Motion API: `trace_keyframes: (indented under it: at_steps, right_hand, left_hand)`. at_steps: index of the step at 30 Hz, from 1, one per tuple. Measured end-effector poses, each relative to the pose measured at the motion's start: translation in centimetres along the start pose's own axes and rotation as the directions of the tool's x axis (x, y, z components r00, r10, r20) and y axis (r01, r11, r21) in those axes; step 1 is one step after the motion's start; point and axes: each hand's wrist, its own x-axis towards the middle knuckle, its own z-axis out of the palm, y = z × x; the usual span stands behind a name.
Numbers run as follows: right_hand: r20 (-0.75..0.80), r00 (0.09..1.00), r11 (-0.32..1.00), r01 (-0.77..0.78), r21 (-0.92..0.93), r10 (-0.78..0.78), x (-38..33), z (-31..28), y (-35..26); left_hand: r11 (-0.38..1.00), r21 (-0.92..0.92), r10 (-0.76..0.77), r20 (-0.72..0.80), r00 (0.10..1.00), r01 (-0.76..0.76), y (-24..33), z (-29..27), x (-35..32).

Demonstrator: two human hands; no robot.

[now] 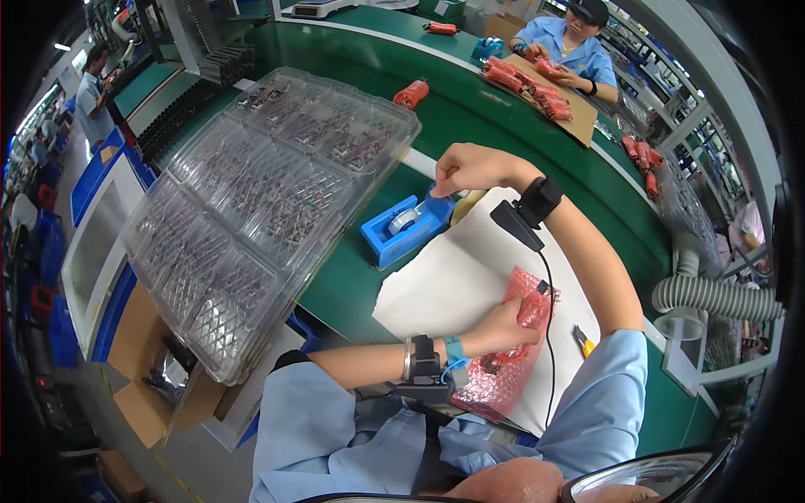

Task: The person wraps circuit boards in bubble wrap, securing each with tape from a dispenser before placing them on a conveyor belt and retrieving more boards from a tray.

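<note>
My left hand (501,327) is closed on a sheet of pink bubble wrap (496,384), pressing its folded side. Small dark parts show at the wrap's upper right edge and near its middle; what lies inside is mostly hidden. A white paper sheet (432,289) lies under the wrap. Farther off, my right hand (474,168) is raised with its fingers pinched together, just over the cutter end of a blue tape dispenser (394,245). A roll of clear tape (404,221) sits in that dispenser. Whatever is between the pinched fingertips is too small to make out.
Left stands a stack of clear plastic trays (251,193) with small parts. A yellow cutter knife (584,342) lies right of the wrap. Beyond, a pink bundle (411,94) rests on the green bench (470,134); a co-worker (574,50) handles more bundles on cardboard. A ribbed hose (713,298) is at right.
</note>
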Motion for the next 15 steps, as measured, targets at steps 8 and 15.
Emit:
trace_keyframes:
  at_steps: [8, 15]
  right_hand:
    - [0.041, 0.994, 0.726, 0.049, 0.686, -0.106, 0.7, 1.6, 6.4]
    - [0.001, 0.983, 0.308, 0.057, 0.950, -0.184, 1.1, 3.7, 9.0]
  left_hand:
    - [0.992, -0.114, 0.059, 0.054, 0.997, -0.053, -0.6, 0.1, 0.1]
    - [0.991, -0.111, 0.078, 0.029, 0.996, -0.075, -1.4, 0.3, 0.3]
